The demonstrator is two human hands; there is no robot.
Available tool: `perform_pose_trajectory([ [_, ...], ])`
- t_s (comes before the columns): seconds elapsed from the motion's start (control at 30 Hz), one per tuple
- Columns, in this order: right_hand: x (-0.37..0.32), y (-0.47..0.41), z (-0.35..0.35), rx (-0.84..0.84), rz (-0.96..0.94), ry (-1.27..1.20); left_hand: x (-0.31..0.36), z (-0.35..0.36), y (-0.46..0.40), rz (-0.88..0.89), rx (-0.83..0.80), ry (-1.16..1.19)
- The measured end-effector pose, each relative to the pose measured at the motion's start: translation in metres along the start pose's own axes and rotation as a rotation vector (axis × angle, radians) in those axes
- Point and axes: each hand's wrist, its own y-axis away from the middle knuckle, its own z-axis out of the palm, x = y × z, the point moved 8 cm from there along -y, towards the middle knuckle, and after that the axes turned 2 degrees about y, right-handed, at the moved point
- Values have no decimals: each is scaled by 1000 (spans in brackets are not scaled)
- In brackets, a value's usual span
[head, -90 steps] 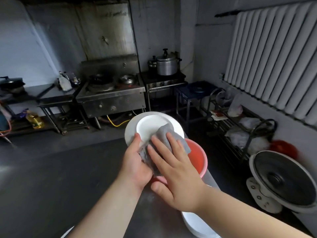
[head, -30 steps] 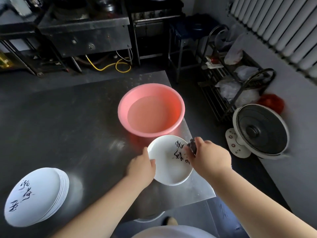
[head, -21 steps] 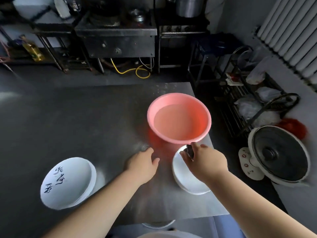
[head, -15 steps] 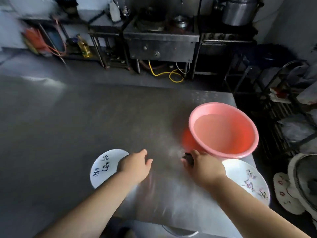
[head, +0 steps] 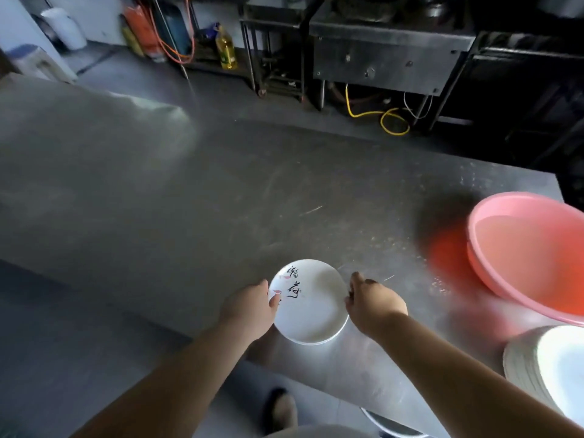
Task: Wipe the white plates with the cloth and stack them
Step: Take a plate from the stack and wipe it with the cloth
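Head view: a person reaches both hands to a stack of white plates (head: pixel 311 306) low in the middle of the frame, on a steel bench (head: pixel 196 197). The left hand (head: pixel 251 306) has its fingers curled at the stack's left rim, touching it; whether it grips cannot be told. The right hand (head: pixel 373 300) pinches a dark scrap, likely the cloth (head: pixel 369 282), just beside the right rim. The top plate carries black brush lettering and a small pink mark. Glazed ware like this is probably stiff, slick and breakable, so a hold at opposite rims with thumbs on top looks safest. At the right edge a pink basin (head: pixel 531 257) holds what looks like water. Below it, in the lower right corner, stands a second pile of white plates (head: pixel 550 371), cut off by the frame.
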Motion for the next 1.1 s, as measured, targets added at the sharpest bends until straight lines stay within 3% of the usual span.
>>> perform_pose_trajectory([
  [0.3,1,11,10,46,141,-25,1,9,-11,57,-38,58],
  [0.5,18,29,-3,74,240,-220,25,-9,-8,57,-23,199],
  [0.83,132,113,-12,87,378,-419,133,32,46,143,-199,329],
  [1.1,197,143,28,64,410,-318,176,102,78,110,-268,318],
])
